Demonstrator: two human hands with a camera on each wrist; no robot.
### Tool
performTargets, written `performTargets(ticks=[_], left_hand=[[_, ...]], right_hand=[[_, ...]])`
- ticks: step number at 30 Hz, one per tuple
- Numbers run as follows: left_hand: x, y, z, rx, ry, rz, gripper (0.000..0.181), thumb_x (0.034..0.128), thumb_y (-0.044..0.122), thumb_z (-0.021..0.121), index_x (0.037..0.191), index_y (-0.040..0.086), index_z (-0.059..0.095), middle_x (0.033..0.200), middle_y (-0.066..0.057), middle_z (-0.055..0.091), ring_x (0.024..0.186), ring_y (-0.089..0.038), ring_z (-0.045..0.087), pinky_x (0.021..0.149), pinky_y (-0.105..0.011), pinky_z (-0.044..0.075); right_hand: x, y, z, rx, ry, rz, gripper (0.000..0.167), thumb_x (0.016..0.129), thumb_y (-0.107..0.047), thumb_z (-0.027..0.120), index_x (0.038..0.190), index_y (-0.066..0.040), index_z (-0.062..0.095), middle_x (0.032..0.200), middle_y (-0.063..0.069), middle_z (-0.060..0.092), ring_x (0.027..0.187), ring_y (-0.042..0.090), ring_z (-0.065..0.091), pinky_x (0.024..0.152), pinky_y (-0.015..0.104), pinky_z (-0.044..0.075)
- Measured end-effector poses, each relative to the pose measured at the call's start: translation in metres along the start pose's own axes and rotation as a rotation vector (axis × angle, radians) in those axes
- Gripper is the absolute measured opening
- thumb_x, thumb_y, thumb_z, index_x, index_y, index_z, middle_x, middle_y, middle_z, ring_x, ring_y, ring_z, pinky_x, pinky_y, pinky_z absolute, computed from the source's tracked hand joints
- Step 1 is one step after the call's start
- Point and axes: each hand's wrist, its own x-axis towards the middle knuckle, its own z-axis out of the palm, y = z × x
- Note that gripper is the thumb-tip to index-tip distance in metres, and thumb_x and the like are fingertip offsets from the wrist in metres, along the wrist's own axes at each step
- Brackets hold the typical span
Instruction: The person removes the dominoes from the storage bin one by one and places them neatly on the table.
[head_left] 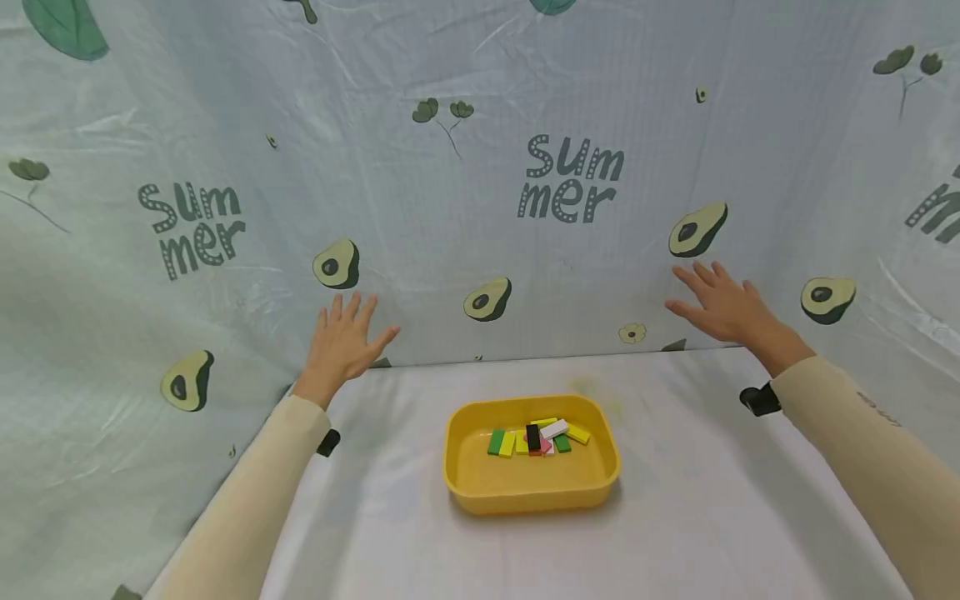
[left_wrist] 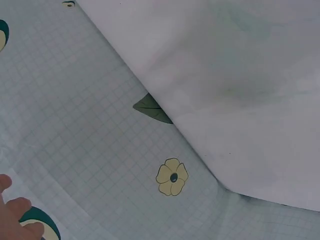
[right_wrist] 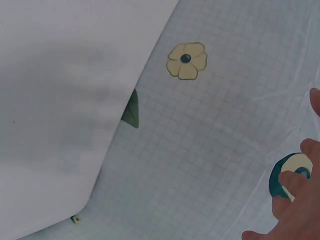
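Observation:
In the head view a yellow tray (head_left: 525, 483) stands on the white table. Inside it lies a small heap of flat blocks: a black block (head_left: 533, 437), a white block (head_left: 554, 429), a green block (head_left: 496, 442), several yellow ones and a partly covered pink piece (head_left: 545, 446). My left hand (head_left: 341, 346) is held up to the left beyond the tray, fingers spread and holding nothing. On the other side, my right hand (head_left: 723, 304) is likewise raised with its fingers spread, apart from everything. Both wrist views catch only fingers at a lower corner.
Behind the table hangs a pale curtain (head_left: 420, 208) printed with avocados, leaves and the word summer. The white tabletop (head_left: 405, 533) ends at a straight far edge. A black strap (head_left: 761, 400) shows at the right wrist and another black piece (head_left: 327, 442) at the left wrist.

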Motion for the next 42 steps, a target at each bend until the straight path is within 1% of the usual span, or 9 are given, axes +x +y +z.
performTargets(ticks=[4,9,15,19,23,29,31,34,42], left_hand=[[-0.002,0.001,-0.005,-0.003,0.008,-0.003,0.087,0.1032,0.066,0.038,0.166,0.009,0.020,0.171,-0.026,0.015,0.158,-0.051,0.004,0.125,-0.068,0.005],[-0.008,0.003,-0.008,-0.017,-0.013,-0.012,0.088,0.1027,0.068,0.036,0.166,0.010,0.018,0.171,-0.026,0.014,0.158,-0.052,0.004,0.125,-0.068,0.004],[-0.020,0.014,-0.011,-0.041,-0.003,-0.024,0.086,0.1036,0.065,0.038,0.165,0.007,0.022,0.170,-0.027,0.017,0.158,-0.052,0.005,0.126,-0.068,0.004],[-0.031,0.020,-0.010,-0.031,0.006,-0.005,0.084,0.1039,0.065,0.038,0.164,0.008,0.025,0.170,-0.026,0.020,0.157,-0.053,0.009,0.125,-0.069,0.005],[-0.044,0.026,-0.006,-0.030,0.010,0.014,0.082,0.1038,0.064,0.039,0.165,0.011,0.026,0.170,-0.024,0.021,0.157,-0.052,0.009,0.124,-0.072,0.004],[-0.062,0.038,0.000,-0.050,0.037,0.022,0.081,0.1038,0.063,0.043,0.165,0.012,0.027,0.170,-0.024,0.023,0.157,-0.052,0.011,0.123,-0.073,0.005],[-0.068,0.042,0.005,-0.074,0.037,0.019,0.080,0.1040,0.062,0.043,0.165,0.012,0.027,0.169,-0.024,0.023,0.157,-0.052,0.013,0.122,-0.073,0.006],[-0.077,0.048,0.014,-0.144,0.041,0.020,0.079,0.1045,0.062,0.042,0.164,0.012,0.028,0.169,-0.024,0.024,0.157,-0.051,0.014,0.123,-0.073,0.007],[-0.094,0.073,0.038,-0.413,0.058,-0.021,0.074,0.1059,0.058,0.043,0.163,0.012,0.032,0.168,-0.021,0.030,0.156,-0.045,0.023,0.126,-0.065,0.015]], right_hand=[[-0.003,-0.008,-0.002,-0.025,0.016,-0.023,0.080,0.105,-0.058,0.043,0.165,-0.010,0.020,0.169,0.031,0.011,0.155,0.056,0.005,0.114,0.083,0.006],[-0.013,-0.020,-0.003,-0.032,0.024,-0.051,0.079,0.105,-0.056,0.044,0.165,-0.010,0.021,0.169,0.031,0.011,0.154,0.057,0.006,0.115,0.083,0.007],[-0.027,-0.036,-0.002,-0.024,0.045,-0.095,0.077,0.106,-0.052,0.048,0.165,-0.011,0.022,0.169,0.030,0.014,0.155,0.056,0.009,0.115,0.081,0.010],[-0.040,-0.052,0.001,-0.001,0.034,-0.124,0.075,0.104,-0.046,0.055,0.164,-0.011,0.026,0.167,0.030,0.021,0.150,0.056,0.025,0.114,0.077,0.024],[-0.055,-0.069,0.002,0.043,0.006,-0.151,0.073,0.103,-0.042,0.060,0.162,-0.011,0.031,0.162,0.029,0.032,0.139,0.052,0.044,0.106,0.071,0.042],[-0.074,-0.092,0.009,0.078,0.034,-0.210,0.063,0.102,-0.035,0.064,0.156,-0.011,0.043,0.153,0.023,0.047,0.132,0.044,0.055,0.103,0.063,0.050],[-0.079,-0.099,0.014,0.094,0.034,-0.221,0.061,0.101,-0.034,0.065,0.154,-0.011,0.046,0.154,0.022,0.048,0.134,0.045,0.053,0.103,0.064,0.049],[-0.085,-0.110,0.023,0.132,0.031,-0.236,0.058,0.100,-0.035,0.067,0.151,-0.012,0.050,0.151,0.020,0.051,0.129,0.042,0.059,0.100,0.061,0.053],[-0.089,-0.139,0.053,0.226,0.012,-0.321,0.050,0.099,-0.033,0.069,0.144,-0.015,0.057,0.135,0.010,0.062,0.109,0.027,0.067,0.085,0.042,0.062]])
